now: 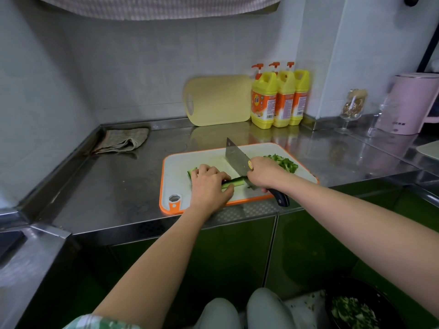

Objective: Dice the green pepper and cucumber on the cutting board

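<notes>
Nearest, low right: dark bowl [370, 290] of chopped green bits. Beyond it, on the steel tabletop [118, 186], orange-rimmed cutting board [187, 162] close to the front edge, its handle corner nearly at the lip. Left hand [210, 186] curled over the cucumber [234, 182] at mid-board, pinning it down. Right hand [264, 173] wrapped round the cleaver [237, 157], blade meeting the cucumber's right end. Diced green pepper [283, 162] heaped at the board's far right. Wide stretch of steel between board and crumpled cloth [123, 141], back left.
</notes>
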### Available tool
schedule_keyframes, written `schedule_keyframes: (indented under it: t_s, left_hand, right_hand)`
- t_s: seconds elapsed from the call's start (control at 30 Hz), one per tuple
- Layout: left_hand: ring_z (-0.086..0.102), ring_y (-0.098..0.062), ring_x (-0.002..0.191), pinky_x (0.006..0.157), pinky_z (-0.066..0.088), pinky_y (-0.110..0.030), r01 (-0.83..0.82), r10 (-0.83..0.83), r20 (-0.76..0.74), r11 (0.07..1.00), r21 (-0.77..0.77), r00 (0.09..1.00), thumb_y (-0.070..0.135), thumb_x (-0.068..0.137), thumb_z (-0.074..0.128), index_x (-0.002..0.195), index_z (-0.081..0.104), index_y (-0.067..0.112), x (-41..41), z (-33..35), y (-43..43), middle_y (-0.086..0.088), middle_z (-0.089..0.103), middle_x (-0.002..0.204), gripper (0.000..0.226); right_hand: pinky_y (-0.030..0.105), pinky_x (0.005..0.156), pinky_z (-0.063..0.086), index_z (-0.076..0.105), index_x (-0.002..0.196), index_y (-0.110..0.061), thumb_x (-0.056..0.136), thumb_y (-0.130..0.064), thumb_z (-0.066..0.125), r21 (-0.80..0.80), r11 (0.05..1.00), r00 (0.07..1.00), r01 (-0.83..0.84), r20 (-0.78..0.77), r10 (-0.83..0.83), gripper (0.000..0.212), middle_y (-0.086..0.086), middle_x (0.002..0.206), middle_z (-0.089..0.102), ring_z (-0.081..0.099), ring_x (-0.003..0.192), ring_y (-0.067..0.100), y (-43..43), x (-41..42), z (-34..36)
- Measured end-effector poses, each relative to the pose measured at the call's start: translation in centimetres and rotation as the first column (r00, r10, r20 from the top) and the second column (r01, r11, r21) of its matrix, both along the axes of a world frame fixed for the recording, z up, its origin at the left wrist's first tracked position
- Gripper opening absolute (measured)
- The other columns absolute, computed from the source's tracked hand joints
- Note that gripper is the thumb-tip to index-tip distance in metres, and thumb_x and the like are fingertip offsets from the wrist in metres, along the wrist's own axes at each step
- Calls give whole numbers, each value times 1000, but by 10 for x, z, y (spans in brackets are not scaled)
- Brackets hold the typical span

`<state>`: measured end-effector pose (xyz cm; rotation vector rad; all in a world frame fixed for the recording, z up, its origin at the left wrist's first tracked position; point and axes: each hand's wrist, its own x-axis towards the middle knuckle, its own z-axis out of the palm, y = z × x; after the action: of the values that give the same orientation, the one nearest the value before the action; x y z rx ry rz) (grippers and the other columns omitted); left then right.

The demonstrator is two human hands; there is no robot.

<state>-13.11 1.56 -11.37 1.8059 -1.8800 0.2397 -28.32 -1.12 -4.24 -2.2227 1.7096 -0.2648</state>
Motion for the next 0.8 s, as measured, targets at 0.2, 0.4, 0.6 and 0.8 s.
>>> schedule_keyframes:
  t_s: [0.2, 0.4, 0.6, 0.8]
  left_hand:
    - [42, -20, 106, 88, 28, -36, -32, 31, -54, 999, -7, 998, 46, 90, 54, 103, 73, 30, 12, 2, 3, 5, 65, 101, 28]
    - [41, -19, 105, 83, 25, -33, -36, 37, -101, 999, 8, 994, 46, 90, 57, 103, 74, 31, 11, 3, 4, 6, 64, 103, 26]
    - [41, -19, 105, 83, 26, -33, -35, 35, -139, 999, 7, 990, 45, 89, 61, 102, 75, 30, 12, 3, 4, 6, 64, 103, 24]
    - [42, -20, 105, 85, 29, -35, -36, 37, -145, 999, 13, 989, 46, 89, 61, 103, 75, 30, 13, 3, 5, 5, 64, 104, 25]
  right_hand:
    - [23, 43, 41, 52, 96, 1, 94, -8, 37, 68, 998, 998, -17, 67, 13, 18, 15, 58, 56, 51, 45, 24, 1, -9, 20]
    - [22, 41, 40, 52, 91, 4, 90, -2, 37, 147, 989, 996, -35, -78, 46, 17, 15, 52, 53, 48, 42, 23, 9, -3, 28]
    - [20, 40, 39, 50, 84, 0, 91, -3, 41, 99, 995, 999, -5, -53, 11, 12, 13, 51, 55, 51, 35, 19, 5, 7, 13]
    - [23, 41, 41, 48, 96, -4, 94, -7, 38, 35, 999, 997, 17, 70, -19, 11, 13, 57, 57, 55, 43, 22, 2, 4, 2]
